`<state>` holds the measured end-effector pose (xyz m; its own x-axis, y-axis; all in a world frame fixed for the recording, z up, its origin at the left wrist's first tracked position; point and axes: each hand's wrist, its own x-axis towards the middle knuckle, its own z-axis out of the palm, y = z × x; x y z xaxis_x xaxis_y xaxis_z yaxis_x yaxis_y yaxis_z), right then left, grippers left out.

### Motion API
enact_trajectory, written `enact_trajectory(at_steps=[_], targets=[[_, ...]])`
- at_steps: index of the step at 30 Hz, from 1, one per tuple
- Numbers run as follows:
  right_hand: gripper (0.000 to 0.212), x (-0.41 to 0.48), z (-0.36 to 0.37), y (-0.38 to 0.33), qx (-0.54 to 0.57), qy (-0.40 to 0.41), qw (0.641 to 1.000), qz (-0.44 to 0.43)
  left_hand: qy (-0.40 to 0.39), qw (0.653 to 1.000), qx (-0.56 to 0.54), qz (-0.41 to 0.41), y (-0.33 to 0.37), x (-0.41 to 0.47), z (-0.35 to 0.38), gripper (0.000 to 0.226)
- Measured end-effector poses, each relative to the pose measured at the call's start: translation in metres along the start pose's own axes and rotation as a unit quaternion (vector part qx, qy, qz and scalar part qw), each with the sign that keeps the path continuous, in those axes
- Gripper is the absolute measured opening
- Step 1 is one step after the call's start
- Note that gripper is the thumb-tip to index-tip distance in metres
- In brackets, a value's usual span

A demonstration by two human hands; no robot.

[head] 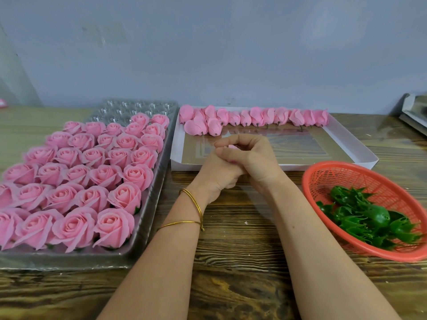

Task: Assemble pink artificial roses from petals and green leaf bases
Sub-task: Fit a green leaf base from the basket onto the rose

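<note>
My left hand [218, 175] and my right hand [255, 158] are pressed together at the table's middle, both closed around one pink rose [231, 147]. Only a sliver of pink shows between the fingers; any green base on it is hidden. Several finished pink roses [78, 176] fill a clear plastic tray [143, 229] on the left. A row of unassembled pink petal buds [254, 117] lies along the far side of a white shallow box [360, 148]. Green leaf bases [369, 215] sit in a red mesh basket [323, 179] on the right.
The wooden table [242, 262] runs to a grey wall behind. Empty cups show at the far end of the clear tray [138, 107]. A metal object [413, 112] juts in at the far right edge. Gold bangles circle my left wrist [194, 204].
</note>
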<state>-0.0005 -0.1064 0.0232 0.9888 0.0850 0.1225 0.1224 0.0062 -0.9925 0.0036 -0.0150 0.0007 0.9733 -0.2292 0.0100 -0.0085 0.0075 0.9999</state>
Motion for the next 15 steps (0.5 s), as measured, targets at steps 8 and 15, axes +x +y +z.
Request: enact_trajectory(at_steps=[8,15], targets=[[0.030,0.0008,-0.0048,0.0030,0.035,-0.033,0.999,0.007,0.049,0.997,0.003,0.057,-0.0029,0.0011,-0.0006,0.026],[0.037,0.0038,-0.0093,0.0066,0.055,-0.083,0.995,0.019,0.092,0.983,0.080,0.135,-0.0074,0.0050,-0.0006,0.025]])
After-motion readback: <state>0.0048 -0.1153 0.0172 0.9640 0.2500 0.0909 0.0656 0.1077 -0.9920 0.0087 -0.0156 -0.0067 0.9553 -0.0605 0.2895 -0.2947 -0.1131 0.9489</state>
